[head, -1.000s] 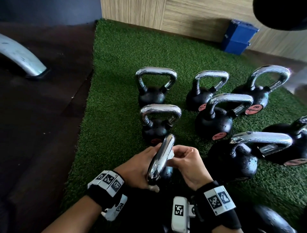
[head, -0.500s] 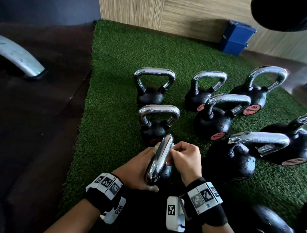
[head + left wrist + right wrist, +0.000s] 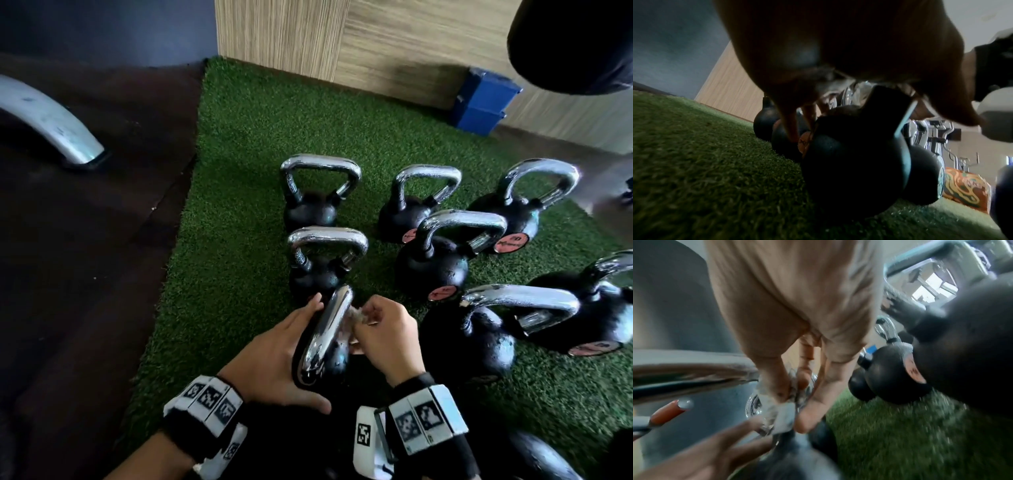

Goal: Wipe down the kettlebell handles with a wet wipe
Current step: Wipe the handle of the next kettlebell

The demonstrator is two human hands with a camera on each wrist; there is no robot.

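Observation:
The nearest kettlebell (image 3: 337, 356) stands on the turf, its chrome handle (image 3: 329, 335) running away from me. My left hand (image 3: 291, 349) rests against its left side, fingers straight along the black ball (image 3: 855, 170) and thumb on the near side. My right hand (image 3: 363, 325) pinches a crumpled white wet wipe (image 3: 354, 317) against the far right end of the handle. The right wrist view shows thumb and fingers of the right hand (image 3: 795, 402) closed on the wipe (image 3: 783, 417) beside the chrome bar (image 3: 684, 369).
Several more black kettlebells (image 3: 431, 263) with chrome handles stand on the green turf (image 3: 233, 240) ahead and to the right. A blue box (image 3: 483, 102) sits by the wooden wall. A curved metal leg (image 3: 51, 126) rests on the dark floor at left.
My right hand with the wipe has slid slightly lower at the handle's far end. The left hand has stayed on the kettlebell.

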